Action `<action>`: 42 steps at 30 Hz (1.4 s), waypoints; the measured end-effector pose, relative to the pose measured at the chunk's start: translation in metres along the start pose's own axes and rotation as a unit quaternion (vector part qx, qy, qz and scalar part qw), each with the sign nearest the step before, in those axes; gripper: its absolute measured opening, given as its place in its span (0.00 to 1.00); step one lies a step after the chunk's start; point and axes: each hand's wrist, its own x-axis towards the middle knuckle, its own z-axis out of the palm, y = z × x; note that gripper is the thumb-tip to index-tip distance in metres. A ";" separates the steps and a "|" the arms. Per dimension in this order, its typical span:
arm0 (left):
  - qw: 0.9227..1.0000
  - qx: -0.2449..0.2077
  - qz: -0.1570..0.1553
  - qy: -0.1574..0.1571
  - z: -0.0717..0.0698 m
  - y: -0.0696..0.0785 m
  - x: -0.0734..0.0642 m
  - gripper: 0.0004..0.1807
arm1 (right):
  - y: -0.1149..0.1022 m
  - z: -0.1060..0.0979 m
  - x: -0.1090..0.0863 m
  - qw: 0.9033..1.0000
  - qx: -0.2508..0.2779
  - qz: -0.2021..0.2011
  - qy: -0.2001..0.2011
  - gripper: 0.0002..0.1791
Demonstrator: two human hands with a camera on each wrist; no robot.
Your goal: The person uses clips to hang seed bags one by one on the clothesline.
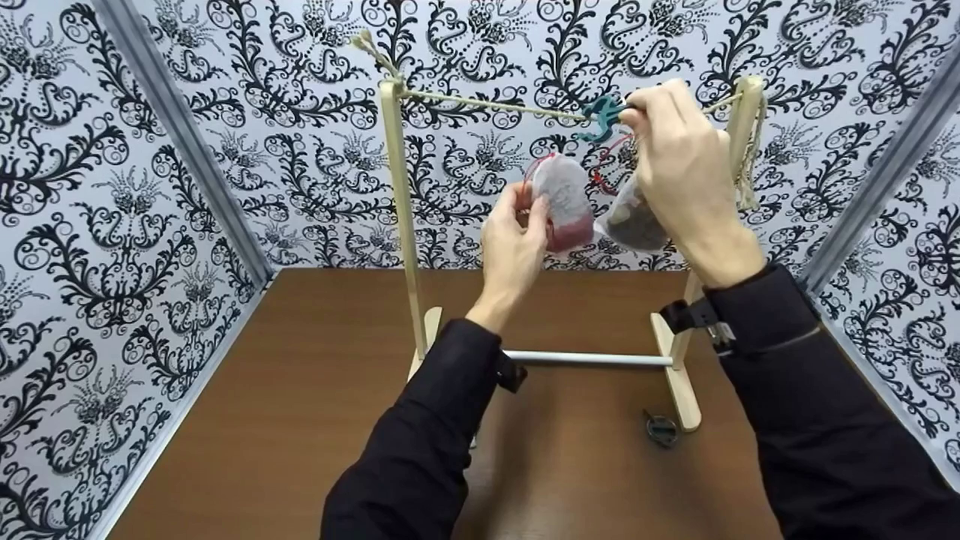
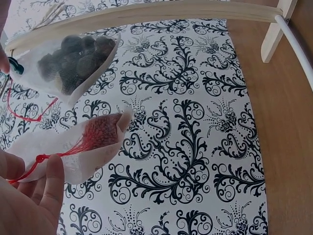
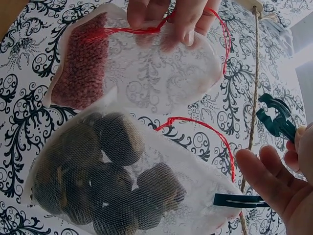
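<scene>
My left hand [image 1: 514, 244] pinches a white mesh drawstring bag [image 1: 564, 191] by its side, near the red cord. Small dark red beads or beans [image 3: 80, 63] fill its bottom end. My right hand [image 1: 686, 165] pinches the handles of a dark green clothespin [image 3: 276, 117], its jaws spread beside the rope [image 1: 487, 103]. A second mesh bag [image 3: 105, 171], full of dark round lumps, hangs at the rope close to the right hand. Another green clothespin [image 3: 237, 200] grips its top corner. In the head view, the right hand partly hides this second bag.
A wooden stand has a left post [image 1: 401, 217] and a right post [image 1: 742, 120], with the rope strung between them. A white bar [image 1: 589, 358] joins their feet low down. On the brown table [image 1: 300, 390], near the right foot, lies a small dark clip-like object [image 1: 661, 429]. Patterned walls [image 1: 315, 187] surround it.
</scene>
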 end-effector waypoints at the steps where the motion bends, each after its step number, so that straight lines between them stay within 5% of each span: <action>1: 1.000 -0.002 0.002 -0.001 0.000 0.001 0.001 0.08 | 0.000 -0.001 0.000 1.000 -0.003 0.004 0.002 0.24; 20: 0.999 -0.040 0.035 0.010 0.002 0.005 0.003 0.11 | -0.002 -0.008 0.001 0.993 -0.049 -0.004 -0.110 0.21; 42: 0.995 -0.091 0.048 -0.010 0.009 0.014 0.002 0.10 | 0.000 -0.004 -0.007 0.990 -0.032 -0.024 -0.132 0.20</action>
